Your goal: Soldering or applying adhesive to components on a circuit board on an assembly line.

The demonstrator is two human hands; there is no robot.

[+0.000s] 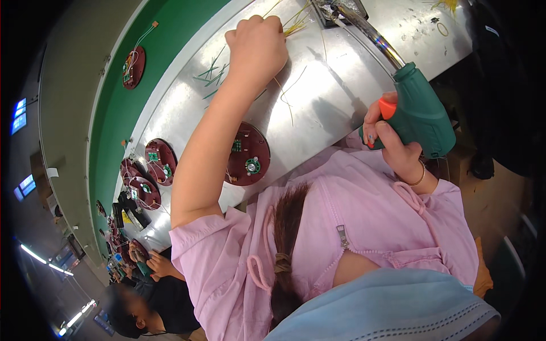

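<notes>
My right hand (398,142) is wrapped round the handle of a green soldering gun (424,108) with an orange trigger. Its metal barrel (375,42) slants up and left toward a black holder (343,12) at the top of the bench. My left hand (259,48) is closed over the bench, its fingertips turned away from view; what they hold is hidden. Thin yellow wires (296,27) lie right beside it. Below my left forearm rests a dark red round plate (253,153) with a small green board and a round part on it, partly covered by the arm.
Short green wires (211,73) lie scattered on the metal bench (318,122). Several more red plates (161,162) with wires sit to the left, and one plate (134,67) is on the green strip. A co-worker (153,301) works at lower left. A rubber band (442,28) lies at upper right.
</notes>
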